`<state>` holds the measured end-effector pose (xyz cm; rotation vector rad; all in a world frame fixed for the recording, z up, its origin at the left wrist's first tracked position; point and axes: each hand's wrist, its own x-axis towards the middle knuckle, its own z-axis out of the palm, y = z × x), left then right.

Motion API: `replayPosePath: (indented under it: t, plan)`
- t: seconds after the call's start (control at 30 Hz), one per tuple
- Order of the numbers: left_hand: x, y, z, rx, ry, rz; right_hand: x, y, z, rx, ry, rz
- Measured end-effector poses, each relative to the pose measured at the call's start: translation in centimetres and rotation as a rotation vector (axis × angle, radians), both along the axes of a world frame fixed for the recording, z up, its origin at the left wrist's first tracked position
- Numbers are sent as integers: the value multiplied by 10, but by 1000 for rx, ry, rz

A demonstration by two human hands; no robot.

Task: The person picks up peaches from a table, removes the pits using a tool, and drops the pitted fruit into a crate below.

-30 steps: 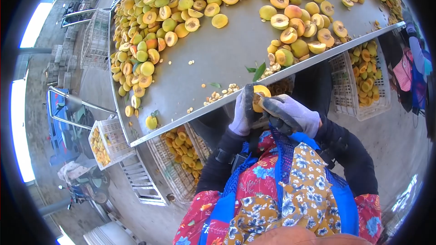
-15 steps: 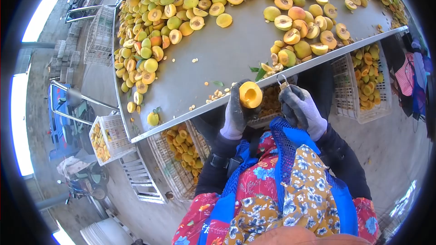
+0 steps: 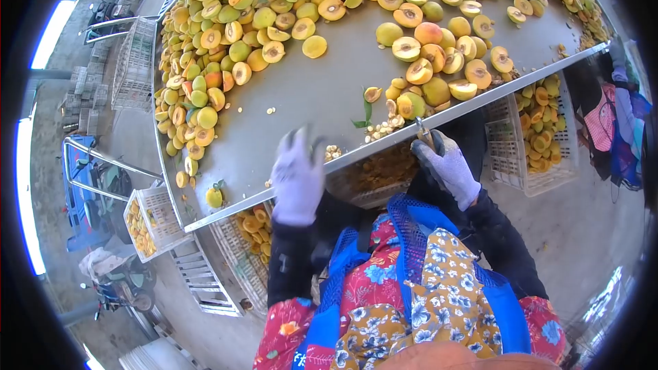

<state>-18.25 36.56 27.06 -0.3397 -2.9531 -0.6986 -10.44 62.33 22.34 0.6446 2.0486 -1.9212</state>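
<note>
My left hand [image 3: 298, 177], in a pale glove and blurred by motion, is over the table's front edge. Its fingers are stretched apart, and no fruit shows in it. At the same edge, further right, my right hand [image 3: 442, 161] is closed around a small pitting tool [image 3: 425, 136] with a metal loop at its end. Just beyond that tool, peach pits [image 3: 384, 128] lie in a little heap beside a green leaf [image 3: 368, 111]. A nearby cluster of peach halves [image 3: 436, 89] shows cut faces, several with pits still inside.
Many more peach halves [image 3: 264, 18] cover the far side of the metal table [image 3: 301, 89]. Crates of fruit stand below: a white crate at right [image 3: 504, 140], another at left [image 3: 161, 223]. A person's sleeve [image 3: 618, 72] shows at the far right.
My left hand has moved left and up over the table edge, and the pitted peach half it held is gone from it. My right hand still grips the pitting tool. The view has shifted slightly.
</note>
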Motion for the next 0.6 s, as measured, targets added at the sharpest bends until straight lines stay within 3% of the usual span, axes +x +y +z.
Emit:
replayPosePath:
  t: [0.07, 0.17, 0.2, 0.3, 0.4, 0.6]
  plan:
    - [-46, 64, -23, -39, 63, -183, 5, 1, -1, 22, 83, -16]
    - [-97, 140, -59, -168, 6, -282, 16, 7, -5, 62, 117, -37]
    - [-110, 158, -80, -141, -7, -298, 20, 9, -8, 93, 139, -34]
    - [-110, 196, -82, 43, -43, -295, 26, 16, -19, 219, 251, -15]
    - [-101, 207, -75, -44, -182, -361, 24, 21, -32, 369, 365, -39]
    - [-137, 155, -90, 29, -334, -464, 21, 13, 8, 132, 97, -96]
